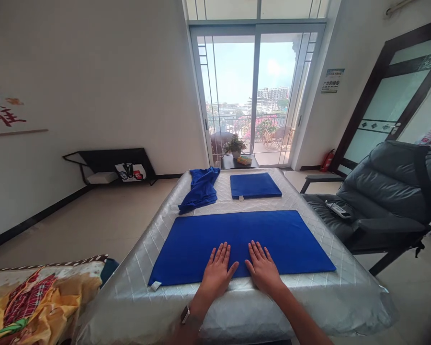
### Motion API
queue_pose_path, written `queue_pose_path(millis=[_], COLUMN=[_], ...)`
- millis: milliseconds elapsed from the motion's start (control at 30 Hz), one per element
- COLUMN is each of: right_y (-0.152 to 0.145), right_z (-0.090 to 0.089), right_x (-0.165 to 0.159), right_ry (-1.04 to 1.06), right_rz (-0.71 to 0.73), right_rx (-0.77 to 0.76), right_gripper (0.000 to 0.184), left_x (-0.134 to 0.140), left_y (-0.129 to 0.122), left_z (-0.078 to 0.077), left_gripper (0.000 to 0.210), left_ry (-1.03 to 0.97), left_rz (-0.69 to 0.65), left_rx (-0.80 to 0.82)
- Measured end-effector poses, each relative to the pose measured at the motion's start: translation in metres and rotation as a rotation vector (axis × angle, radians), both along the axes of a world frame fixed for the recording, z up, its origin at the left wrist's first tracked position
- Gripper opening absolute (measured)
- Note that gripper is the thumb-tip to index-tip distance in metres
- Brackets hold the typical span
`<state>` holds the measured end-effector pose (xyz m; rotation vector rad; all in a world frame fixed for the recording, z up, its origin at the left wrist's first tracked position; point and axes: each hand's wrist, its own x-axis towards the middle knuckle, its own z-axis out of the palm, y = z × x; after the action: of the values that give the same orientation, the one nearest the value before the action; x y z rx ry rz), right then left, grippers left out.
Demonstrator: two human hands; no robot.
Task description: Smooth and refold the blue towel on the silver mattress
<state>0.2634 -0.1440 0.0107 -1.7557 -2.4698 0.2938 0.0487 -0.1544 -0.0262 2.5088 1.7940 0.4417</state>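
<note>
A wide blue cloth (pixel 269 235) lies flat on the plastic-covered mattress (pixel 140 273), a small white tag at its near left corner. On the near middle of this cloth rests my left hand (pixel 219 268), palm down with fingers stretched out; a watch is on that wrist. Just to its right, my right hand (pixel 262 266) presses flat on the same cloth, its fingers pointing away from me. Farther back sits a neatly folded blue cloth (pixel 255 185) with a tag on its front edge. Left of it, a crumpled blue cloth (pixel 201 189) spreads toward the mattress edge.
A grey recliner (pixel 380 191) with a remote on its seat stands close on the right. Yellow and plaid fabric (pixel 32 306) lies at the lower left. Beyond the mattress are a small table with a potted plant (pixel 235 146) and a sliding glass door (pixel 233 76).
</note>
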Motion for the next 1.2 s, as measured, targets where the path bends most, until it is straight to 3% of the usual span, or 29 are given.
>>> queue_pose_path(millis=[100,267,433,700,900,1200], right_y=[0.005,0.017,0.02,0.018,0.019,0.014], right_z=[-0.007,-0.022,-0.027,-0.027,-0.031,-0.022], right_x=[0.033,0.127,0.199,0.199,0.202,0.2], right_ry=[-0.007,-0.123,-0.2,-0.226,-0.184,-0.128], right_rz=[-0.105,-0.309,-0.491,-0.521,-0.525,-0.513], right_rx=[0.041,0.069,0.064,0.068,0.098,0.11], right_gripper=[0.068,0.073,0.078,0.081,0.081,0.078], left_x=[-0.045,-0.142,-0.208,-0.212,-0.215,-0.2], left_y=[-0.009,-0.023,-0.03,-0.028,-0.03,-0.035], left_z=[-0.005,-0.009,-0.015,-0.017,-0.017,0.005], left_gripper=[0.07,0.078,0.075,0.082,0.075,0.089], left_ry=[0.036,0.164,0.25,0.216,0.226,0.057], left_rz=[0.16,0.392,0.474,0.514,0.375,0.593], left_rx=[-0.005,-0.088,-0.104,-0.088,-0.025,-0.039])
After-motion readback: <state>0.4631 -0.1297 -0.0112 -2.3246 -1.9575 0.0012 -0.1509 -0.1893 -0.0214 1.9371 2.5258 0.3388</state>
